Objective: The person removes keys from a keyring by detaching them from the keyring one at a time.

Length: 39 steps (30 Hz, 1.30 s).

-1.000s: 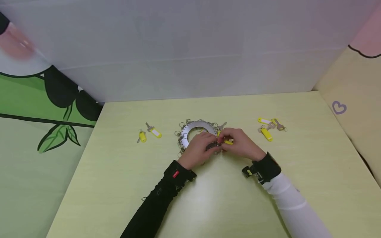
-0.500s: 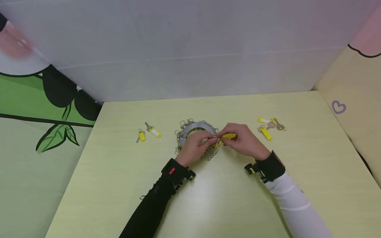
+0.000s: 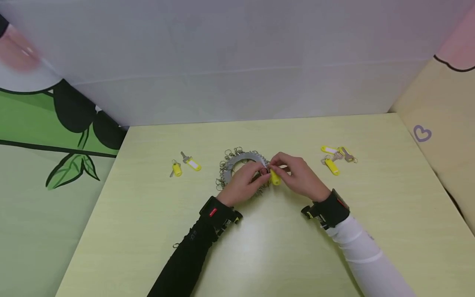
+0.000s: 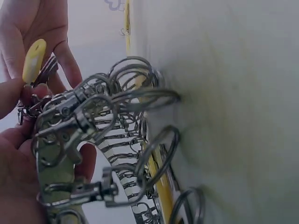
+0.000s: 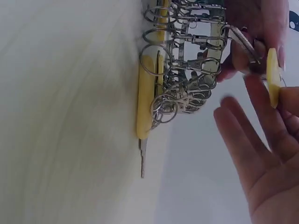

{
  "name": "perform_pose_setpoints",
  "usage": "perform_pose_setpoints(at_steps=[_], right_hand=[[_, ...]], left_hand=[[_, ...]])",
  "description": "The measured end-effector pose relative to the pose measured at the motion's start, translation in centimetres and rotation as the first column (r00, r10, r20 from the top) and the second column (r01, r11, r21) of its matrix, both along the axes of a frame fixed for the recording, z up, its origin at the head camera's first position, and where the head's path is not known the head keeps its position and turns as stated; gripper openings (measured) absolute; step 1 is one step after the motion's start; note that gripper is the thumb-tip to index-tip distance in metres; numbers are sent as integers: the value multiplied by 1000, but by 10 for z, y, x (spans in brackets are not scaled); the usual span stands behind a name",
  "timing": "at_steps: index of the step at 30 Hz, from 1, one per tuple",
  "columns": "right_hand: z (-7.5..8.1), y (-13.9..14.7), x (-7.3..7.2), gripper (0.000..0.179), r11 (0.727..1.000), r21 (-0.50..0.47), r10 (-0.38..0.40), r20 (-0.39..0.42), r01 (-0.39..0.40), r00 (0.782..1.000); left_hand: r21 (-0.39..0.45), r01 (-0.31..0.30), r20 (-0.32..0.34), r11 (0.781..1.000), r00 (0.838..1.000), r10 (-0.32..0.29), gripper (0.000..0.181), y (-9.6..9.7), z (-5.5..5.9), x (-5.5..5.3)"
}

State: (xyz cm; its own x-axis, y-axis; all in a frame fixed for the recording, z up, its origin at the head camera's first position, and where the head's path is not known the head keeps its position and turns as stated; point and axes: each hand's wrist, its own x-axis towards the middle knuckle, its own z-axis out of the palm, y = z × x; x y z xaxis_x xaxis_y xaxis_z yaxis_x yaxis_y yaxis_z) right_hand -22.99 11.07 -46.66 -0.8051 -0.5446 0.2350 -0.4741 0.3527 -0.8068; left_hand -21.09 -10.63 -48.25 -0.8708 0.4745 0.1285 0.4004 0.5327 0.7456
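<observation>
A flat silver metal ring (image 3: 245,156), hung all round with small swivel clips and split rings, is held at its right side by my left hand (image 3: 241,184). Tilted up off the table, its clips (image 4: 84,128) fill the left wrist view. My right hand (image 3: 299,176) pinches a yellow key tag (image 3: 275,177) right beside the left fingertips. A key (image 4: 48,70) shows by that tag in the left wrist view. Left thumb and fingers also meet at a clip near the tag. Below the ring, another yellow tag (image 5: 145,98) with a key (image 5: 143,158) appears in the right wrist view.
On the pale wooden table (image 3: 252,255), two yellow-tagged keys (image 3: 189,162) lie to the left. A cluster of yellow tags (image 3: 332,167) with keys lies to the right. A white wall (image 3: 237,95) rises along the table's back edge.
The yellow tag in my right hand has swung from pointing sideways to hanging downward. The right hand has shifted slightly left, and the left hand keeps hold of the ring.
</observation>
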Motion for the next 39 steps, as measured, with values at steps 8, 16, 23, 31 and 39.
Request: perform_pose_setpoints(at_steps=[8, 16, 23, 31, 39], right_hand=[[-3, -2, 1, 6, 997, -56, 49, 61, -46, 997], [-1, 0, 3, 6, 998, -60, 14, -39, -16, 999], [3, 2, 4, 15, 996, -92, -14, -69, 7, 998], [4, -3, 7, 14, 989, -131, -92, -176, 70, 980], [3, -9, 9, 3, 990, -52, -142, -338, 132, 930]], left_hand=[[59, 3, -68, 998, 998, 1, 20, -3, 2, 0], [9, -2, -288, 1000, 958, 5, 19, -3, 0, -2], [-16, -46, -385, 999, 922, 36, 12, -3, 0, -2], [31, -93, -424, 995, 901, 98, 9, 0, 3, 1], [51, -56, -425, 997, 902, 73, 9, 0, 1, 1]])
